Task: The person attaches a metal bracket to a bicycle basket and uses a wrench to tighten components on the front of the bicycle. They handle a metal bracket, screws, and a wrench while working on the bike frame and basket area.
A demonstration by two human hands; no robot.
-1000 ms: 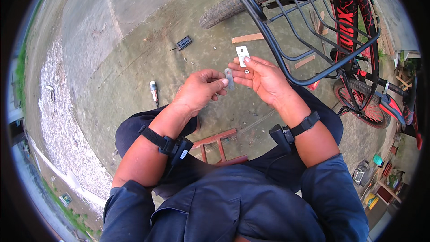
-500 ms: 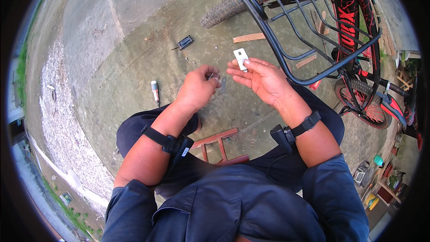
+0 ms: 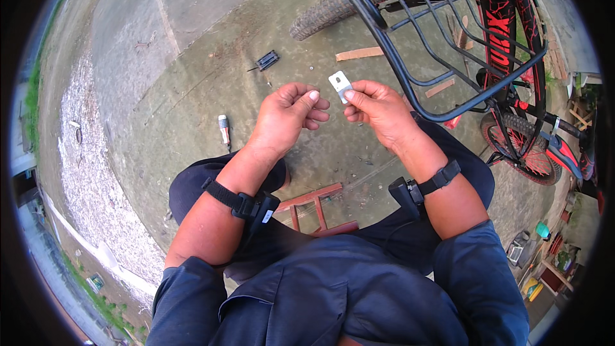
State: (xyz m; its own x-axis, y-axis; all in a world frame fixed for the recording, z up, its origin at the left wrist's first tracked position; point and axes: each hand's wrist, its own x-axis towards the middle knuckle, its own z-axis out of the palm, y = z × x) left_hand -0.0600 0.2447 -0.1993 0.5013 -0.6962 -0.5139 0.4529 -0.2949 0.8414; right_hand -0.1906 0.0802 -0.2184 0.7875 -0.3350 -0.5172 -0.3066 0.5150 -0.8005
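Observation:
My right hand pinches a small, flat bracket between thumb and fingers. The bracket is pale and shiny, with a slot near its far end. To its left my left hand is closed, thumb pressed against the index finger; whatever sits in that pinch is too small or hidden to name. The hands are apart, raised above the concrete ground. A screwdriver with a white, red and dark handle lies left of my left hand. Beyond both hands lies a small black part that looks like a pedal.
A black bicycle basket overhangs the right side, beside a red and black bicycle frame. A knobbly tyre is at the top. Cardboard strips lie on the ground. Between my legs is a reddish wooden frame.
My right hand has closed more firmly round the bracket and tilted it. My left hand has turned, bringing its thumb up, and shifted slightly right.

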